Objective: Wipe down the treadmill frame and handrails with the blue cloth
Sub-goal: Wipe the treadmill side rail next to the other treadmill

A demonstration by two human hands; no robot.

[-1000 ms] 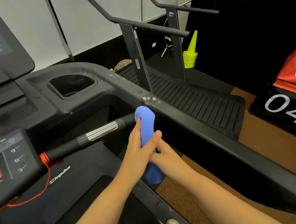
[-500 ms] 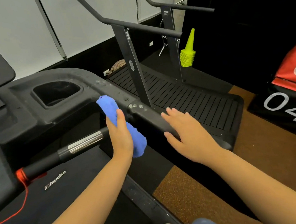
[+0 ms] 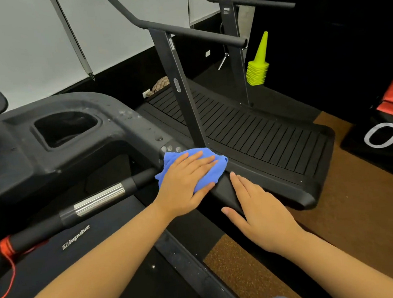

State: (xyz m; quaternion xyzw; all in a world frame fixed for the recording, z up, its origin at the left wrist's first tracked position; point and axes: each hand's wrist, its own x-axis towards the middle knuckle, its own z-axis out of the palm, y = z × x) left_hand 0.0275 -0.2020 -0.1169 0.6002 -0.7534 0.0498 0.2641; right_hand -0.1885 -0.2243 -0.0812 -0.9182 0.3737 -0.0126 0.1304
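**Cloth pressed to the side handrail, wipe in hand**

The left hand [image 3: 186,181] lies flat, fingers straight and together, pressing the blue cloth [image 3: 213,177] onto the top of the treadmill's side handrail [image 3: 222,193], just where it leaves the console frame [image 3: 108,143]. The cloth is bunched, spilling out past the fingertips and over the rail's inner edge. The right hand [image 3: 261,214] rests open and flat on the same rail, just beside the cloth on the near side. It holds nothing and seems to steady the body.

The step looks like the wipe of this rail, early in the job: droplets [image 3: 158,138] sit on the frame just above the cloth, up towards the cup recess [image 3: 66,127]. The next move probably calls for steady downward pressure and a long stroke, either up over the wet patch or down the rail, in which case the right hand must lift clear. The grip bar [image 3: 99,201] with its metal band, below left, looks untouched. A slatted treadmill [image 3: 261,130] and stacked yellow cones [image 3: 258,68] stand beyond.
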